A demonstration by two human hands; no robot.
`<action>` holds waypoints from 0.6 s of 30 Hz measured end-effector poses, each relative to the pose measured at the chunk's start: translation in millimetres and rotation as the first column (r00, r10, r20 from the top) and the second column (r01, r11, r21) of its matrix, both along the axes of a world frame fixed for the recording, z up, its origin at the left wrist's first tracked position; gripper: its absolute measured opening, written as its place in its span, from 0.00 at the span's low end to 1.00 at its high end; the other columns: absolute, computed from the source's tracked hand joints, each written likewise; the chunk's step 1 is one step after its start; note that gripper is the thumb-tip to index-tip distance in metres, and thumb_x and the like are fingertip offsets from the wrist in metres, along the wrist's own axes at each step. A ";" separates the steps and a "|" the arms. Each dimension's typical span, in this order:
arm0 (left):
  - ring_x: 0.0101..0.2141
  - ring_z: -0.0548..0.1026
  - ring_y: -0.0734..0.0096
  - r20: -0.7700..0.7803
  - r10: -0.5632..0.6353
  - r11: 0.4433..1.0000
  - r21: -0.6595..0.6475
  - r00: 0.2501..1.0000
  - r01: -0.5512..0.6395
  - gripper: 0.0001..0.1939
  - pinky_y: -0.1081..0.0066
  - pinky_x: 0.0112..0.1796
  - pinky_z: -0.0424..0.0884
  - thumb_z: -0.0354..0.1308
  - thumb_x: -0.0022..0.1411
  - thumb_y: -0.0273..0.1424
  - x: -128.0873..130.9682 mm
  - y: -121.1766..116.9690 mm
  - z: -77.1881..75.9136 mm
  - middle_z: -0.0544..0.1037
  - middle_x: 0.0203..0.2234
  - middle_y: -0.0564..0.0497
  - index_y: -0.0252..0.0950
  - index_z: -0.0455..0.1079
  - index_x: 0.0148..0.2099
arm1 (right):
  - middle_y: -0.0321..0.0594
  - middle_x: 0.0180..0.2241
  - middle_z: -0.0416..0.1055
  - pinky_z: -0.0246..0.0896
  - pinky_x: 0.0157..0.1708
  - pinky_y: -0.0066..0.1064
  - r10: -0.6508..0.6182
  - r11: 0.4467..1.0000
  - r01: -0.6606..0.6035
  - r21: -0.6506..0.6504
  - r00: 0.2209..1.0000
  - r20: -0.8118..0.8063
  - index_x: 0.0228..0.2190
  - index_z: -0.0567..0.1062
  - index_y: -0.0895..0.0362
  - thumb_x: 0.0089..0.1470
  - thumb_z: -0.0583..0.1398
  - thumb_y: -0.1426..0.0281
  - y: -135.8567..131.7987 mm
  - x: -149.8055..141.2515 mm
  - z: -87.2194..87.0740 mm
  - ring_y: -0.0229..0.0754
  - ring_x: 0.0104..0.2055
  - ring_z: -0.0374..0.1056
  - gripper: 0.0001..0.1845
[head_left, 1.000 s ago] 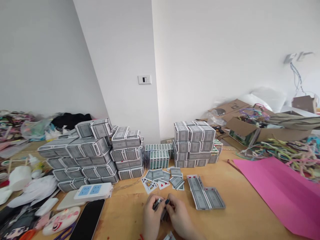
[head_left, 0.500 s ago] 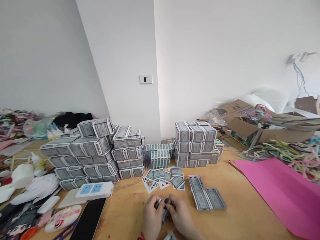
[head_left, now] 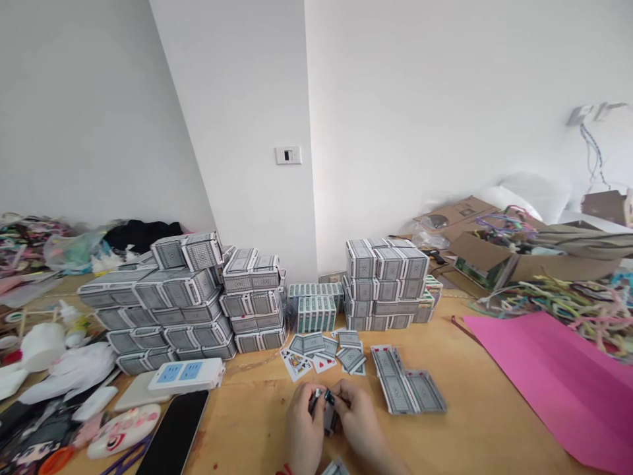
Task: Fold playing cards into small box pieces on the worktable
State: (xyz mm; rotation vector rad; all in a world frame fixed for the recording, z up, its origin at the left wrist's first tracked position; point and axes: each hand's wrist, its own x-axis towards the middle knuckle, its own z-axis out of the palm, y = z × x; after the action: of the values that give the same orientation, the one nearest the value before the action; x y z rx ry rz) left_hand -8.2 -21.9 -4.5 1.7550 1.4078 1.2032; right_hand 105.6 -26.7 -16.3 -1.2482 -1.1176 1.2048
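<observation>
In the head view, taking the hands as the centre of the dial, the left hand is curled with its thumb and fingers pinching a small grey piece that looks like folded card. The right hand pinches the same piece from the 3 o'clock side, fingertips close to the other hand's. The piece sits between the two hands, low over the wooden table, mostly hidden by the fingers; whether it touches the tabletop cannot be told. A red band shows at the left wrist.

At 6 o'clock, cut by the frame edge, lies another patterned piece. At 12 o'clock, loose playing cards overlap, some face up, with green-patterned card boxes behind them. At 2 o'clock is an L-shaped card assembly, lying flat. Grey card blocks rise in a tall stack at 1 o'clock, a narrower stack at 11 and a wide stack at 10. A phone lies at 9 o'clock, a pink sheet at 3.
</observation>
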 end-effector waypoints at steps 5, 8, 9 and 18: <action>0.32 0.71 0.64 -0.052 0.000 1.000 0.007 0.999 0.001 0.08 0.69 0.33 0.66 0.49 0.54 0.33 2.1 -2.8 -2.3 0.74 0.27 0.48 0.38 0.67 0.30 | 0.34 0.15 0.63 0.51 0.19 0.26 -0.085 0.996 0.080 0.043 0.990 0.116 0.16 0.66 0.57 0.41 0.58 0.62 0.0 0.7 -2.9 0.37 0.18 0.59 0.12; 0.31 0.72 0.63 -0.057 0.021 1.000 -0.020 0.998 -0.022 0.08 0.68 0.33 0.66 0.49 0.53 0.32 1.4 -2.2 -1.8 0.75 0.28 0.48 0.38 0.68 0.31 | 0.34 0.15 0.64 0.52 0.20 0.27 -0.059 0.998 0.053 0.044 0.990 0.128 0.17 0.67 0.57 0.42 0.57 0.63 0.0 1.0 -0.2 0.37 0.19 0.60 0.11; 0.31 0.72 0.63 -0.056 0.024 0.999 -0.028 0.998 -0.025 0.08 0.68 0.33 0.66 0.49 0.53 0.32 1.1 -1.9 -1.4 0.75 0.28 0.47 0.38 0.68 0.31 | 0.34 0.15 0.64 0.52 0.20 0.27 -0.058 0.998 0.052 0.046 0.989 0.139 0.17 0.67 0.57 0.43 0.56 0.64 -0.1 1.1 0.7 0.37 0.19 0.60 0.11; 0.32 0.72 0.64 -0.012 0.015 0.999 0.050 1.000 -0.014 0.07 0.68 0.34 0.67 0.50 0.53 0.32 1.1 -1.9 2.4 0.75 0.27 0.48 0.38 0.69 0.30 | 0.36 0.18 0.66 0.54 0.22 0.27 -0.038 0.997 0.028 0.078 0.991 0.128 0.18 0.68 0.58 0.44 0.55 0.60 -2.7 0.0 7.4 0.39 0.22 0.62 0.14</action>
State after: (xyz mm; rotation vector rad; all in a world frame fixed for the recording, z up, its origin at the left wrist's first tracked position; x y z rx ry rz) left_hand -7.1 -23.8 -2.1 1.7920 1.4112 1.2469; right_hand 105.6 -29.4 -8.9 -1.2965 -1.2209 1.0594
